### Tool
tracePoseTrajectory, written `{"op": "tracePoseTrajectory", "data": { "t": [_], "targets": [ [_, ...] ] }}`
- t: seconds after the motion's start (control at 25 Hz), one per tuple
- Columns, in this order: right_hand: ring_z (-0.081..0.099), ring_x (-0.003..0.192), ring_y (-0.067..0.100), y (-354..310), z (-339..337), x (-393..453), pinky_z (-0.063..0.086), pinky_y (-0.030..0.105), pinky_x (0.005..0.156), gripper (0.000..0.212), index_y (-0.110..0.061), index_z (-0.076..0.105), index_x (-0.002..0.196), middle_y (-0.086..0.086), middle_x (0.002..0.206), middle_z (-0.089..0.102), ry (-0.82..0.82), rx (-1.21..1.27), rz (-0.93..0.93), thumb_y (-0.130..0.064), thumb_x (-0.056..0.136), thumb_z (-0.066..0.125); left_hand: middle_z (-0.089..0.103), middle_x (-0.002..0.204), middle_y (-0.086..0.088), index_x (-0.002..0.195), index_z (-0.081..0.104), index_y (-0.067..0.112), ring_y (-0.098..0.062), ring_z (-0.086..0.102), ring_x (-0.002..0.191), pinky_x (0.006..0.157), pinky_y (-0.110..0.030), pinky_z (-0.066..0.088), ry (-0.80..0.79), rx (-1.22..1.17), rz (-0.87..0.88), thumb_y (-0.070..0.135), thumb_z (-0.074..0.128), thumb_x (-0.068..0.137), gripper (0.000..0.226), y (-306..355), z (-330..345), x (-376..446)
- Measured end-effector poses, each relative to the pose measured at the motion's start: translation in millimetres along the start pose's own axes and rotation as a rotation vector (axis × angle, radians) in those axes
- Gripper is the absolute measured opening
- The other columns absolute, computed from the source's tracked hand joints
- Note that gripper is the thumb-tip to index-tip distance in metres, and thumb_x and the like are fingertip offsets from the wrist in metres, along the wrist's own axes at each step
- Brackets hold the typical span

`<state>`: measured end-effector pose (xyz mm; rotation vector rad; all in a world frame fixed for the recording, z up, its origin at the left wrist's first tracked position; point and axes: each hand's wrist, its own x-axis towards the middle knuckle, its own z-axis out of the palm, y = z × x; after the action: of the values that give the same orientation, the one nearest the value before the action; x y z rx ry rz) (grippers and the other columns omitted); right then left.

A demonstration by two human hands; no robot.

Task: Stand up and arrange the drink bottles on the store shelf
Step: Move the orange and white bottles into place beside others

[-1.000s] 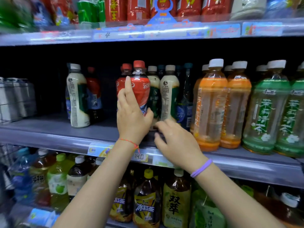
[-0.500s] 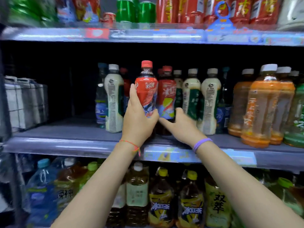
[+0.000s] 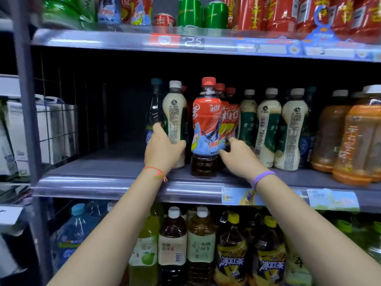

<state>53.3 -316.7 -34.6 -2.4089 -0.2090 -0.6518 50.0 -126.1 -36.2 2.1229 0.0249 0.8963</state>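
Shelf [image 3: 115, 172]; left hand [image 3: 162, 149] around cream bottle [image 3: 175, 118].

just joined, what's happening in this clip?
A person is tidying drinks on the middle shelf of a store rack. The left hand grips a cream-coloured bottle near its base. The right hand reaches in beside the red-label bottle, which stands upright at the shelf's front; whether the fingers grip anything cannot be told. More bottles stand in rows to the right.
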Motion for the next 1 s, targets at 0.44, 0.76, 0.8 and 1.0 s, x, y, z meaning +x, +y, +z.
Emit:
{"op": "tracePoseTrajectory", "data": {
  "t": [0.44, 0.76, 0.8, 1.0],
  "targets": [
    [0.038, 0.103, 0.021, -36, 16, -19, 0.036, 0.03, 0.084, 0.055, -0.014, 0.049, 0.096, 0.001, 0.104, 0.036, 0.255, 0.042, -0.116, -0.062, 0.079, 0.067, 0.065, 0.106, 0.006, 0.118, 0.055, 0.021, -0.024, 0.063, 0.099, 0.083, -0.038, 0.053, 0.011, 0.021, 0.005, 0.043, 0.073, 0.077, 0.05, -8, -30, -10],
    [0.054, 0.087, 0.025, -5, -2, -15, 0.039, 0.035, 0.072, 0.035, -0.01, 0.041, 0.1, 0.005, 0.101, 0.052, 0.362, 0.408, 0.041, -0.031, 0.086, 0.065, 0.07, 0.106, 0.016, 0.114, 0.066, 0.026, -0.001, 0.064, 0.096, 0.082, -0.027, 0.053, 0.103, -0.357, 0.179, 0.037, 0.072, 0.088, 0.029, -7, -31, -25],
    [0.057, 0.089, 0.024, -2, -4, -11, 0.042, 0.034, 0.072, 0.035, -0.01, 0.042, 0.103, 0.003, 0.099, 0.057, 0.323, 0.459, 0.072, -0.03, 0.086, 0.065, 0.07, 0.106, 0.016, 0.115, 0.066, 0.026, 0.0, 0.064, 0.097, 0.082, -0.026, 0.053, 0.095, -0.378, 0.206, 0.037, 0.072, 0.088, 0.03, -4, -31, -27],
    [0.058, 0.086, 0.006, -10, 3, -2, 0.043, 0.019, 0.066, 0.039, -0.013, 0.045, 0.118, -0.009, 0.098, 0.059, 0.077, 0.554, 0.095, -0.026, 0.089, 0.067, 0.069, 0.114, 0.015, 0.125, 0.062, 0.024, -0.003, 0.064, 0.106, 0.091, -0.031, 0.053, 0.055, -0.367, 0.334, 0.054, 0.067, 0.08, 0.054, 6, -21, -35]
  ]
}}
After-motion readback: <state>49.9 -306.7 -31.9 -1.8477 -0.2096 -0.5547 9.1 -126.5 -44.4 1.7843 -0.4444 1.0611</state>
